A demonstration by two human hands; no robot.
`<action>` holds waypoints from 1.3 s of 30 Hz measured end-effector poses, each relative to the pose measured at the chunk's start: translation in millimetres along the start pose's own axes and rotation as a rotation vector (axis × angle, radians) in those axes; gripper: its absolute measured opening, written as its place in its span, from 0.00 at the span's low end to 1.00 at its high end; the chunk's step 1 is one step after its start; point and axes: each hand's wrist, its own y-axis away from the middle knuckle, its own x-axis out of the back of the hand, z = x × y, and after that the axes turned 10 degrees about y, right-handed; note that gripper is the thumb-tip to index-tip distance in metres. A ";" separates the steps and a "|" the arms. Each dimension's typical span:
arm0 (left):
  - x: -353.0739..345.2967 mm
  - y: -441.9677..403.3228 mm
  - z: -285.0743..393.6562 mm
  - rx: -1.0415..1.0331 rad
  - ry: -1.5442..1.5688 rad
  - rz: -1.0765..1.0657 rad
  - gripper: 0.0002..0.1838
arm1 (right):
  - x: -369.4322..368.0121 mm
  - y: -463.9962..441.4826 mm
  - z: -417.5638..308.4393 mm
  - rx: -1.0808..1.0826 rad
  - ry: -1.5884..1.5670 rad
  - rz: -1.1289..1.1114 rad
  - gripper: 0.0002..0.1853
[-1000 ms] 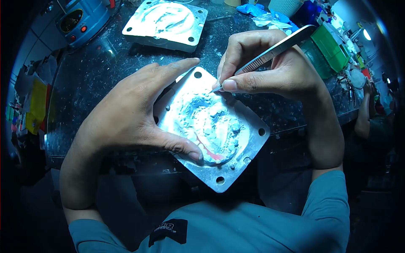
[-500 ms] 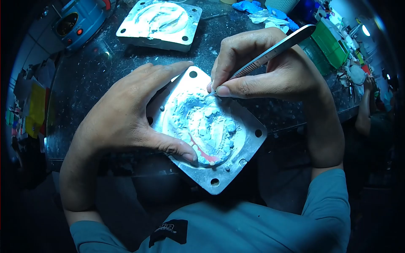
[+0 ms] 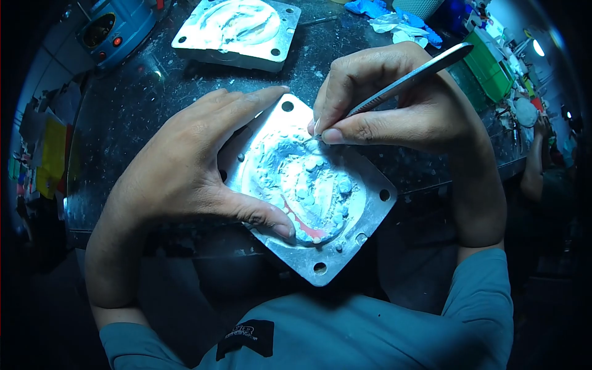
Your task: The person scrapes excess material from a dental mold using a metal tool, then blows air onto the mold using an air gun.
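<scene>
A slender metal tool (image 3: 419,75) is pinched tight between right-hand fingers (image 3: 364,125), its long axis slanted down-left to a tip just beyond them, at rough white plaster (image 3: 302,185); the squarish metal flask (image 3: 288,251) below is held by widely spread left-hand fingers (image 3: 262,214).

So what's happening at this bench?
A person's left hand spans one side of a grey, square-cornered metal block filled with rough white material and a curved pink strip. The right hand holds a slim silver metal tool, its tip at the white material. A second, similar metal block sits farther back on the dark tabletop.
</scene>
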 end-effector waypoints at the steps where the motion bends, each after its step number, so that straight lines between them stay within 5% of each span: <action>1: 0.1 -0.4 1.8 0.007 0.001 0.000 0.75 | 0.6 0.4 0.6 -0.009 -0.020 -0.002 0.05; 39: -0.3 -0.3 2.0 0.024 0.001 0.003 0.75 | 3.5 0.4 10.4 0.021 -0.085 -0.017 0.08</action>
